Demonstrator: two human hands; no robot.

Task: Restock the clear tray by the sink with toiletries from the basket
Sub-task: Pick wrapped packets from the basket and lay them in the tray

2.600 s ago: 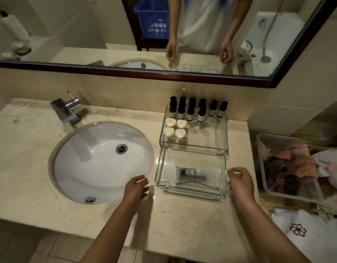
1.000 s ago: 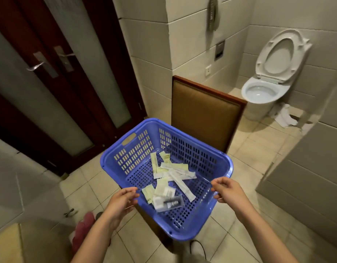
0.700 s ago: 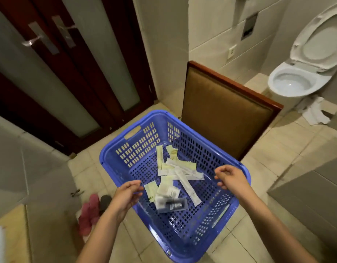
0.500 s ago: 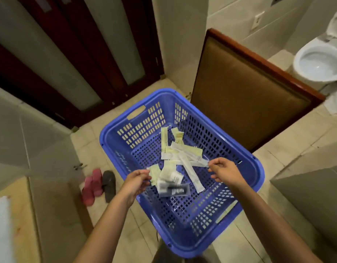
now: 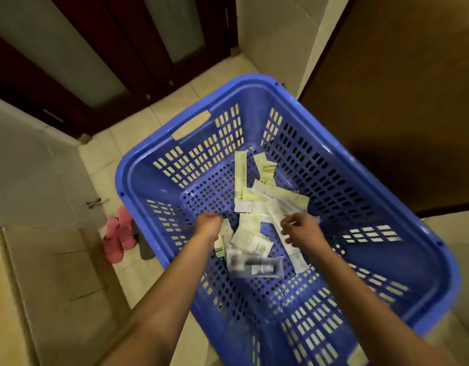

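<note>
A blue slotted plastic basket (image 5: 149, 165) fills the middle of the view. On its bottom lies a loose pile of pale yellow and white toiletry packets (image 5: 257, 199), with a clear packet holding a dark item (image 5: 254, 265) nearest me. Both my hands are down inside the basket. My left hand (image 5: 208, 225) hangs over the left edge of the pile with its fingers curled under and hidden. My right hand (image 5: 299, 229) hovers over a long white sachet (image 5: 294, 254), fingers bent and apart, blurred. The clear tray and the sink are out of view.
The basket stands above a tiled floor. Dark wooden doors with frosted panels (image 5: 159, 30) are at the back left, and a brown padded panel (image 5: 402, 101) at the right. Pink slippers (image 5: 120, 233) lie on the floor left of the basket.
I have turned from the sink counter to the basket and leaned in close. Both hands have dropped from the basket's rim down to the packets on its bottom.
</note>
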